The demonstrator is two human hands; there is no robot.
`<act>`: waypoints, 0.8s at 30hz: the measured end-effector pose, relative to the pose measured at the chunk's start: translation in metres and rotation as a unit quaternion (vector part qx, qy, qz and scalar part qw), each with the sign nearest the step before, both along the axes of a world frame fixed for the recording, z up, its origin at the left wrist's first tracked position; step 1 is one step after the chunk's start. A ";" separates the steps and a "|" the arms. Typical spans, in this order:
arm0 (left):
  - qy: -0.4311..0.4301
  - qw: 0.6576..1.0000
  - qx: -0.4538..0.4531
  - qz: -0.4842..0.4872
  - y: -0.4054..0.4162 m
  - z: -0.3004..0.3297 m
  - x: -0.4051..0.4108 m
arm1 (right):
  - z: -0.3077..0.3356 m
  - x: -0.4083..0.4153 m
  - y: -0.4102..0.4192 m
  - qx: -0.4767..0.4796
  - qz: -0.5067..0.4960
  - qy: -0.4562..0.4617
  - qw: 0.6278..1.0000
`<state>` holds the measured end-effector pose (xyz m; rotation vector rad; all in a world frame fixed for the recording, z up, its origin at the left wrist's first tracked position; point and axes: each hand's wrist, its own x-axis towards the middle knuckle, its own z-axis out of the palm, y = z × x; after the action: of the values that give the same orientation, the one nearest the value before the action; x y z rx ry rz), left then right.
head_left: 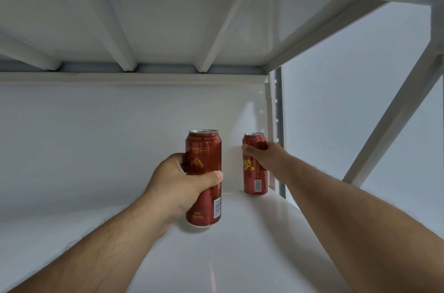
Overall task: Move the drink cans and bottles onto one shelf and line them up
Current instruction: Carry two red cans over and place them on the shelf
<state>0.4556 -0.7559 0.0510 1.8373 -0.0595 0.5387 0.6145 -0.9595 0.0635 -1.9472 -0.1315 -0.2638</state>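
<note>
Here, two tall red aluminium beer cans with gold lettering are being placed on a white metal shelf board [252, 244]. The right hand [258, 151] is wrapped around the upper body of the far can [255, 172], which stands upright in the far right corner, just beside the perforated white corner post [276, 124]; its base appears to rest on the board. The left hand [185, 180] is clamped around the middle of the near can [204, 172], thumb across the front, upright, to the left of and nearer than the far one; whether its base touches the board cannot be told. To do this step well, the near can should be set down flat, then slid back level with the far can, leaving a small even gap. Releasing only once each base sits flat guards against tipping.
</note>
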 end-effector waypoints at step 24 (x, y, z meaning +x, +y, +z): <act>0.037 0.999 0.018 -0.027 -0.041 0.016 0.002 | 0.015 -0.124 -0.030 -0.289 -0.003 -0.004 0.957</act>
<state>0.4573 -0.7965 0.0667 1.8831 -0.0694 0.4351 0.4907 -0.9899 0.0787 -2.5290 -0.2274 -0.2544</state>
